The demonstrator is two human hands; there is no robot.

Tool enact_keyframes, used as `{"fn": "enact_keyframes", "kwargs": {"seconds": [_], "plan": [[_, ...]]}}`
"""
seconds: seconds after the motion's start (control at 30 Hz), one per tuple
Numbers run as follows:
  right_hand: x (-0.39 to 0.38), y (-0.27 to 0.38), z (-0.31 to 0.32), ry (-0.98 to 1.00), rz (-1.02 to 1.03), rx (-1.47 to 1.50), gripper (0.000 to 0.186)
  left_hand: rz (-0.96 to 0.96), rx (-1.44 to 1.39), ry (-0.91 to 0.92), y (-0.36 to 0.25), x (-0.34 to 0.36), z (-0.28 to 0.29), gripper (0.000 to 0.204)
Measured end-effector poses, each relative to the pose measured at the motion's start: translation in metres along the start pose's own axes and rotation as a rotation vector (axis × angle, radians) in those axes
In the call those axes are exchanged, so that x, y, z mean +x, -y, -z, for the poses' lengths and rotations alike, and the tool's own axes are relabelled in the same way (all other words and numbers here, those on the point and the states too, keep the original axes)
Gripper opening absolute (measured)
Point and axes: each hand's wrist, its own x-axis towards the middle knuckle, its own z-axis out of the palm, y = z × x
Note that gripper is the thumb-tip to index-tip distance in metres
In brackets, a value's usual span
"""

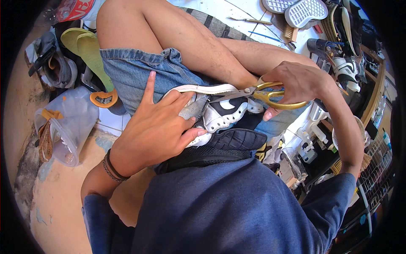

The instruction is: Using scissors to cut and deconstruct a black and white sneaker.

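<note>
You sit cross-legged with one black-and-white shoe [213, 118] in your lap, under both hands. Your left hand [156, 122] has it pinched between thumb and curled fingers near one end, index finger lifted away. Your right hand [296, 82] is closed around the gold handles of one pair of scissors [248, 90], their blades against the shoe beside its white edge strip [207, 88]; how far the blades are parted you cannot tell.

The work looks part-way: the strip stands away from the upper along a visible stretch, while its run under your left hand is hidden. No lace shows in the visible eyelets. Whether anything has been cut is unclear; what seems left is the part where strip and upper meet.

Around you, counted: two white soles [306, 12], one thin paintbrush [253, 20], one blue stick [266, 37], two yellow-green insoles [92, 57] and one clear plastic tub [80, 122].
</note>
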Motion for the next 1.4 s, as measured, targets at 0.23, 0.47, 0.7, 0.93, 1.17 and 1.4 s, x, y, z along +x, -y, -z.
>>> {"fn": "enact_keyframes", "kwargs": {"seconds": [0.23, 0.47, 0.7, 0.93, 1.17, 1.4], "plan": [[-0.007, 0.032, 0.021, -0.011, -0.085, -0.146, 0.075, 0.028, 0.034, 0.074, -0.002, 0.001, 0.002, 0.040], [-0.008, 0.040, 0.016, -0.275, 0.031, -0.309, 0.064, 0.028, 0.042, 0.059, -0.003, 0.000, 0.000, 0.039], [-0.009, 0.024, 0.001, -0.289, 0.020, -0.313, 0.053, 0.002, 0.000, -0.024, -0.002, -0.002, -0.004, 0.043], [-0.017, 0.025, -0.024, -0.326, -0.017, -0.382, 0.052, 0.043, 0.020, 0.053, -0.003, -0.002, -0.001, 0.040], [-0.013, 0.026, -0.015, -0.159, -0.079, -0.212, 0.069, 0.038, 0.020, 0.073, -0.002, -0.001, 0.000, 0.040], [0.012, 0.016, 0.006, 0.007, -0.071, -0.163, 0.081, 0.051, 0.016, 0.093, -0.002, -0.001, -0.001, 0.039]]}}
